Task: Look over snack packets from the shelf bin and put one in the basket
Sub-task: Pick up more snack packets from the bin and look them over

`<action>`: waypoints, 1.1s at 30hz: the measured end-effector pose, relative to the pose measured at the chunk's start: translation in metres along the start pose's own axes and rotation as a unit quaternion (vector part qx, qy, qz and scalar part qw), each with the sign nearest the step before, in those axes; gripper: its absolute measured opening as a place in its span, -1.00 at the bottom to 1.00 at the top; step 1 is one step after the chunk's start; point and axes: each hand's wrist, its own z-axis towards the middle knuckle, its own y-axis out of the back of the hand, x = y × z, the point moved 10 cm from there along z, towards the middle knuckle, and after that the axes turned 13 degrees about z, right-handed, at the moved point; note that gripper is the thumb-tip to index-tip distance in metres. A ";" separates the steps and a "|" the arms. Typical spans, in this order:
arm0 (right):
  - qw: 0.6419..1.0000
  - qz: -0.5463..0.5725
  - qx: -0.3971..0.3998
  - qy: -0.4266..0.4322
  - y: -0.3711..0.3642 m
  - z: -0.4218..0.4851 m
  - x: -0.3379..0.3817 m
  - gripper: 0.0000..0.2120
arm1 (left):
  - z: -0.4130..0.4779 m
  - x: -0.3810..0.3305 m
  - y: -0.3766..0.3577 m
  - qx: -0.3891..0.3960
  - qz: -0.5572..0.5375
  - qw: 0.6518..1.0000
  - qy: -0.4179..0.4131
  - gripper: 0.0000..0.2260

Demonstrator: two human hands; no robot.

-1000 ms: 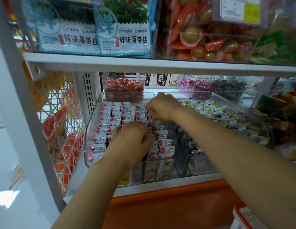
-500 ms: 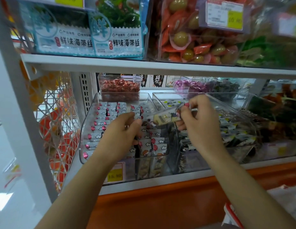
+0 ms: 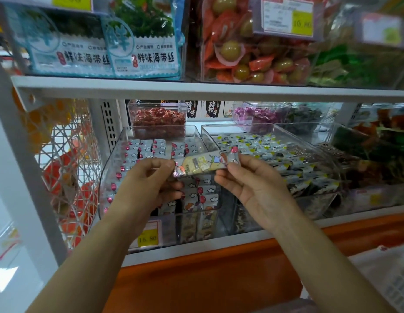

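View from a head camera, looking at shop shelves. The step in hand is the looking-over: one snack packet (image 3: 203, 164) is out of the bin and held up for inspection, and nothing has gone into the basket yet.

The packet is long and narrow, lying level in the air just above the near half of the bin (image 3: 107, 177), a clear tub on the lower shelf, left of centre. Rows of like packets (image 3: 140, 147) fill the tub, standing on edge.

The left hand (image 3: 149, 186) pinches the packet's left end between thumb and curled fingers. The right hand (image 3: 255, 190) pinches the right end between thumb and forefinger, palm turned up, its other fingers loosely bent below. Both hands are grasping the packet, stretched flat between them. Neither touches the bin.

To the right, a second clear tub (image 3: 237, 125) holds other packets. A yellow price tag (image 3: 148, 239) sits on the near face of the bin.

A white gridded thing (image 3: 393, 283) shows at the near right corner; it may be the basket, but that cannot be told.

The next move likely calls for a choice: keep this packet or return it. To keep it, one hand must let go and the other carry it down and near, toward the basket.
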 end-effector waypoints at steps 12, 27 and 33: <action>0.995 -0.024 -0.062 0.070 0.020 0.001 0.015 -0.84 | -0.007 -0.023 -0.014 0.028 -0.006 0.996 -0.082 -0.75; 0.984 -0.139 -0.059 0.096 0.019 0.002 0.013 -0.93 | -0.017 -0.033 -0.016 0.024 0.122 0.982 -0.140 -0.78; 0.972 -0.195 -0.041 0.122 0.011 0.000 0.019 -0.86 | -0.018 -0.034 -0.018 0.039 0.154 0.977 -0.144 -0.69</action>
